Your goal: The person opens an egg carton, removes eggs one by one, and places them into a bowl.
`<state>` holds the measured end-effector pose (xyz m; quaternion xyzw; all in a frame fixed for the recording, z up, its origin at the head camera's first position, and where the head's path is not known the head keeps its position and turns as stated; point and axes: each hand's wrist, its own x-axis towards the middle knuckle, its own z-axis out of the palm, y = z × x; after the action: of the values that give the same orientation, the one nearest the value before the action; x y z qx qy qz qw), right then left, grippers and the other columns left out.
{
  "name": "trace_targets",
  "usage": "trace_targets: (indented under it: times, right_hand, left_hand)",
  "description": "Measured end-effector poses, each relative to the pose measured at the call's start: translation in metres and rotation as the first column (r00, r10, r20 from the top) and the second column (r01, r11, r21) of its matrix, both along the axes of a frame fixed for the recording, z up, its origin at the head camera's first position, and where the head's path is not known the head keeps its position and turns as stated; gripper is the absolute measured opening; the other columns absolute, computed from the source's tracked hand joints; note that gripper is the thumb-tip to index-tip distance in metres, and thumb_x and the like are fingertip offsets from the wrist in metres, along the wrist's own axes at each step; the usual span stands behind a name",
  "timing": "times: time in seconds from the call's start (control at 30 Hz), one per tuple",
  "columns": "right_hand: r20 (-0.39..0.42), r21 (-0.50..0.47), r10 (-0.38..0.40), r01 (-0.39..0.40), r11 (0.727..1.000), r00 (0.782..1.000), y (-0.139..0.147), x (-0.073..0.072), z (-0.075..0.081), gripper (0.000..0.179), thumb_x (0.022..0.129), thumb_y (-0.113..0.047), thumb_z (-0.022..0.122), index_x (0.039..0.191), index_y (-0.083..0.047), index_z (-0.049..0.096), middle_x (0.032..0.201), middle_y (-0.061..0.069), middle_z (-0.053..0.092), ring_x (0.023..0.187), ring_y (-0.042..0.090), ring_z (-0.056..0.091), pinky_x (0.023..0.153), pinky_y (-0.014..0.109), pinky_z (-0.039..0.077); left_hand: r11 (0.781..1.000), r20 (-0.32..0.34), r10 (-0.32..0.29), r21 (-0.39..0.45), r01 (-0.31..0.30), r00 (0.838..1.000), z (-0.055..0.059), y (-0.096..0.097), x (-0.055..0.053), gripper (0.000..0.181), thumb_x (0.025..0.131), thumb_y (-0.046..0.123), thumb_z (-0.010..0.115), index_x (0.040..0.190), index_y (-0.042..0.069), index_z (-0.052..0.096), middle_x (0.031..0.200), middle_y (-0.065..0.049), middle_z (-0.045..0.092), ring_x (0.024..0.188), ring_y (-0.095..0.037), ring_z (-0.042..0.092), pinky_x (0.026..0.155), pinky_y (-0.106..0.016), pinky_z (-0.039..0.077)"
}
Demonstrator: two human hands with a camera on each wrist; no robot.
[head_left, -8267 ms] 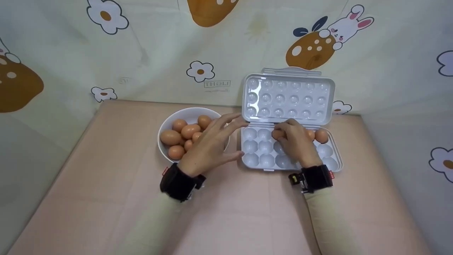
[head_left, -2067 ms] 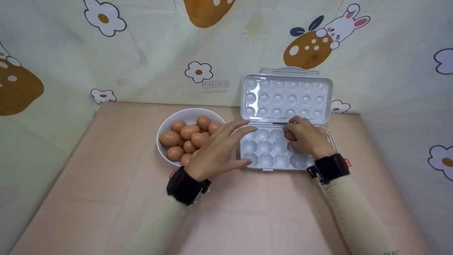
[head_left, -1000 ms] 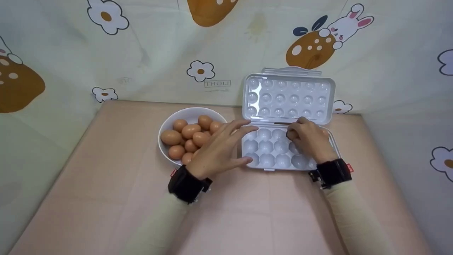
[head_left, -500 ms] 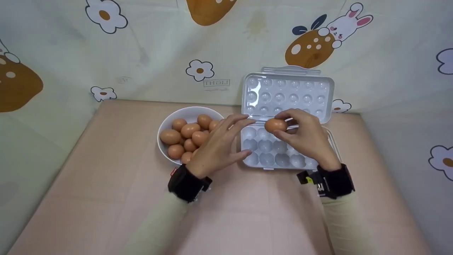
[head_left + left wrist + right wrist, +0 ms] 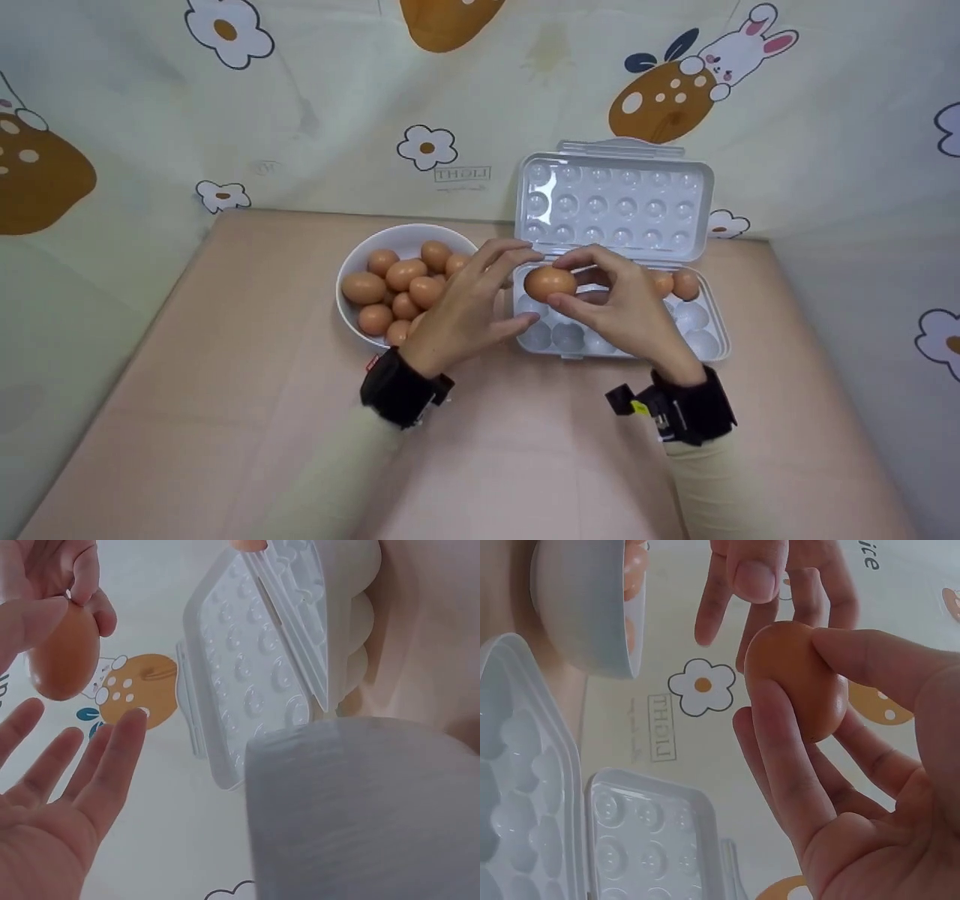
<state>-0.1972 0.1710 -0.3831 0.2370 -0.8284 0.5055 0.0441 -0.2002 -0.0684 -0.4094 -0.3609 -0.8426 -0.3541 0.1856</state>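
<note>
My right hand (image 5: 626, 307) pinches a brown egg (image 5: 551, 285) between thumb and fingers, raised over the left part of the open egg box (image 5: 709, 341). In the right wrist view the egg (image 5: 799, 682) lies against the fingertips, clear of any cup. My left hand (image 5: 469, 307) is held out with spread, relaxed fingers between the bowl and the box, holding nothing. Its fingertips are close to the egg, as the left wrist view also shows. Two brown eggs (image 5: 685, 285) sit in the back row at the box's right end; my right hand hides part of that row.
A white bowl (image 5: 346, 319) with several brown eggs (image 5: 364, 288) stands left of the box, partly behind my left hand. The box's dimpled lid (image 5: 611, 204) stands upright against the patterned backdrop (image 5: 322, 135). A pink cloth (image 5: 225, 360) covers the table.
My right hand has lifted an egg from the back row of the box and carried it left toward my left hand. The left hand has barely moved.
</note>
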Motion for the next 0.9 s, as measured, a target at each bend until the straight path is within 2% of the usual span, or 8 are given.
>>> trace_targets:
  times: [0.1,0.23,0.57,0.9]
  right_hand:
    - [0.018,-0.026,0.022,-0.021,0.999,1.000,-0.002,0.002,0.000,0.040,0.089,-0.016,0.088,0.124,-0.007,0.071,0.124,0.005,0.070,0.109,0.024,0.073,0.092,0.031,0.061]
    - [0.059,-0.060,0.043,-0.039,0.997,0.997,-0.005,0.004,-0.002,0.042,0.089,-0.016,0.088,0.125,-0.007,0.069,0.125,0.007,0.068,0.109,0.025,0.073,0.091,0.032,0.062]
    - [0.088,-0.106,0.070,-0.061,0.993,0.994,-0.009,0.006,-0.007,0.040,0.090,-0.013,0.086,0.125,-0.008,0.067,0.126,0.006,0.067,0.109,0.024,0.073,0.091,0.035,0.062]
    - [0.100,-0.118,0.082,-0.070,0.991,0.992,-0.005,0.009,-0.010,0.040,0.091,-0.015,0.086,0.126,-0.008,0.066,0.126,0.006,0.067,0.110,0.024,0.072,0.093,0.035,0.062]
  left_hand:
    - [0.999,-0.010,-0.019,0.034,0.019,1.000,0.000,0.001,0.000,0.065,0.088,0.020,0.089,0.144,0.009,0.057,0.146,-0.009,0.053,0.117,-0.018,0.064,0.094,-0.022,0.057]
    - [0.996,-0.019,-0.042,0.072,0.043,0.999,-0.001,0.002,-0.001,0.060,0.086,0.013,0.090,0.138,0.007,0.059,0.140,-0.010,0.055,0.125,-0.019,0.059,0.093,-0.024,0.058]
    - [0.996,-0.060,-0.036,0.073,0.040,0.998,-0.004,0.009,0.001,0.049,0.088,0.012,0.088,0.129,0.008,0.062,0.127,-0.006,0.061,0.115,-0.017,0.062,0.098,-0.025,0.055]
    - [0.996,-0.053,-0.051,0.064,0.054,0.997,-0.003,0.010,0.002,0.046,0.090,0.017,0.087,0.128,0.007,0.064,0.125,-0.007,0.065,0.113,-0.017,0.063,0.097,-0.022,0.055]
